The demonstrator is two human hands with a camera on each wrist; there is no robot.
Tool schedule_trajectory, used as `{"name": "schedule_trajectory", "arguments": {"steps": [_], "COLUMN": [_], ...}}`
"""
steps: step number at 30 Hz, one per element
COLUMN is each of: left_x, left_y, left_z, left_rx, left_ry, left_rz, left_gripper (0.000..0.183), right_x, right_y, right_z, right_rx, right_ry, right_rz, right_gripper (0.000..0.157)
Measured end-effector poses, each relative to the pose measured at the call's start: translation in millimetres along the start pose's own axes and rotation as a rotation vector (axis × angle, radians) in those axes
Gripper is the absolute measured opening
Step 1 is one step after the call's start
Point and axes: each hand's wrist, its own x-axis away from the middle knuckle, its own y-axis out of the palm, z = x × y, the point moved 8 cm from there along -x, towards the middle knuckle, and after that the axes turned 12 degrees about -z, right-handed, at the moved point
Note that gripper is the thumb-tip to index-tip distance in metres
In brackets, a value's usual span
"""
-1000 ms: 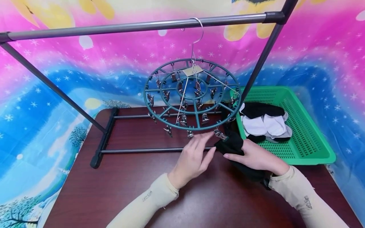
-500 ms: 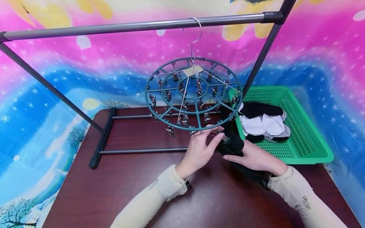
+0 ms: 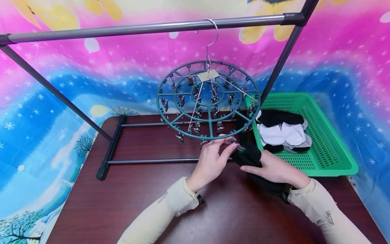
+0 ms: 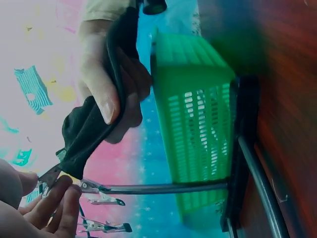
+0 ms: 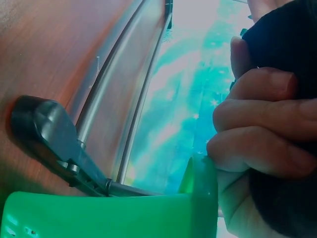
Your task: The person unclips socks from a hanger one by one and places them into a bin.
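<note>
A round green clip hanger (image 3: pixel 210 120) hangs by its wire hook from the rack's top bar. My left hand (image 3: pixel 212 163) pinches a metal clip (image 3: pixel 234 142) at the hanger's front right rim, thumb on one side and fingers on the other. The clip (image 4: pixel 49 174) overlaps the end of a black sock (image 4: pixel 81 134) in the left wrist view. My right hand (image 3: pixel 274 166) grips that sock along its length, thumb on top and fingers curled underneath. Several other metal clips dangle from the hanger's rings.
A green basket (image 3: pixel 332 135) on the right holds white, grey and black socks (image 3: pixel 283 134). The grey metal rack (image 3: pixel 146 29) stands on the dark red-brown table (image 3: pixel 146 193), its black foot (image 3: pixel 112 149) at left. A patterned cloth hangs behind.
My left hand has moved up and right from beside the clip to pinch it. The right hand holds the sock in nearly the same place. The hanger has swayed slightly.
</note>
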Motion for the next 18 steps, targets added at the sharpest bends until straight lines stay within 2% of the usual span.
{"name": "schedule_trajectory", "arguments": {"steps": [5,10,13,18], "left_x": [2.1,5.5,8.4,12.8], "left_y": [-1.6,-8.9,-13.6,-19.8], "left_z": [8.2,10.9,10.6,13.5], "left_rx": [-0.024,-0.012,-0.023,-0.06], "left_ry": [0.064,0.086,0.083,0.121], "left_rz": [0.009,0.085,0.135,0.201], "left_gripper": [0.019,0.019,0.022,0.021], "right_x": [-0.3,-0.6,2.2,13.6], "right_y": [1.3,1.4,-2.4,-21.1], "right_z": [2.7,2.7,1.1,-2.3], "right_rx": [-0.004,0.0,0.013,0.078], "right_ry": [0.025,0.024,0.013,0.003], "right_rz": [-0.018,-0.04,-0.052,-0.012], "right_gripper": [0.058,0.056,0.047,0.029]}}
